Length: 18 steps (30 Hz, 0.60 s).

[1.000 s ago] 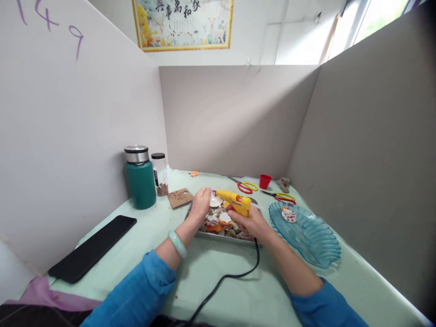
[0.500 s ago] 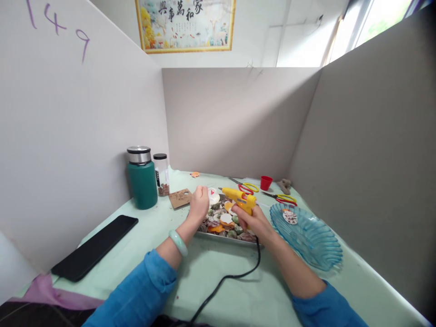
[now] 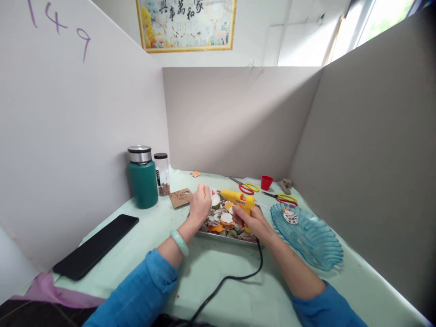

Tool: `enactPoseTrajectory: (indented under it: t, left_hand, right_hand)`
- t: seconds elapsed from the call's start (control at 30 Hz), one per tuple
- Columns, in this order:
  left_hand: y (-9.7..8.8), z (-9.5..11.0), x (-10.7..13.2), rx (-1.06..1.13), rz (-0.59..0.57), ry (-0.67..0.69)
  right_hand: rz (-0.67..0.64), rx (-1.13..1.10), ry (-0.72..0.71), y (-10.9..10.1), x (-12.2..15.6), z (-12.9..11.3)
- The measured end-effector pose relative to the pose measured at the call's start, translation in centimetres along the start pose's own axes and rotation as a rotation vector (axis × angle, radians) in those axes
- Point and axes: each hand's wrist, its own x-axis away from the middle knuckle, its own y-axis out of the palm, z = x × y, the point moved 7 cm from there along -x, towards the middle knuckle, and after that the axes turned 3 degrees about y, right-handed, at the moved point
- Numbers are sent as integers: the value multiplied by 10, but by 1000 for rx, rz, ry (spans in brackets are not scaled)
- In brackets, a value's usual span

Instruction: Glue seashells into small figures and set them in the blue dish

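My right hand (image 3: 251,220) is wrapped around the handle of a yellow glue gun (image 3: 238,197), its nozzle pointing left toward my other hand. A black cord (image 3: 235,277) runs from the handle down to the near edge. My left hand (image 3: 200,204) is closed with the fingertips pinched together; whatever they hold is hidden or too small to make out. Just right of those fingertips is a white round piece with a red mark (image 3: 215,198). Below both hands lies a shallow metal tray (image 3: 225,238) full of stones, shells and orange and white cut-out pieces (image 3: 226,219).
On the left stand a green thermos (image 3: 142,184) and a clear jar (image 3: 161,175), with a black slab (image 3: 97,247) nearer. A brown card (image 3: 180,198) lies by the tray. Scissors (image 3: 250,187), pliers-like cutters (image 3: 284,199), a red cup (image 3: 266,182) and a blue glass plate (image 3: 316,245) are right.
The glue gun has moved slightly left and down, its nozzle closer to my left hand. My left hand has shifted a little, still pinched.
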Motion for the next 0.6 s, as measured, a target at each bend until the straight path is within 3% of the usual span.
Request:
enactPoseTrajectory:
  t: [0.6]
  left_hand:
    - [1,7,3,-67,-26,95]
  right_hand:
    - [21,37,21,-2,1,1]
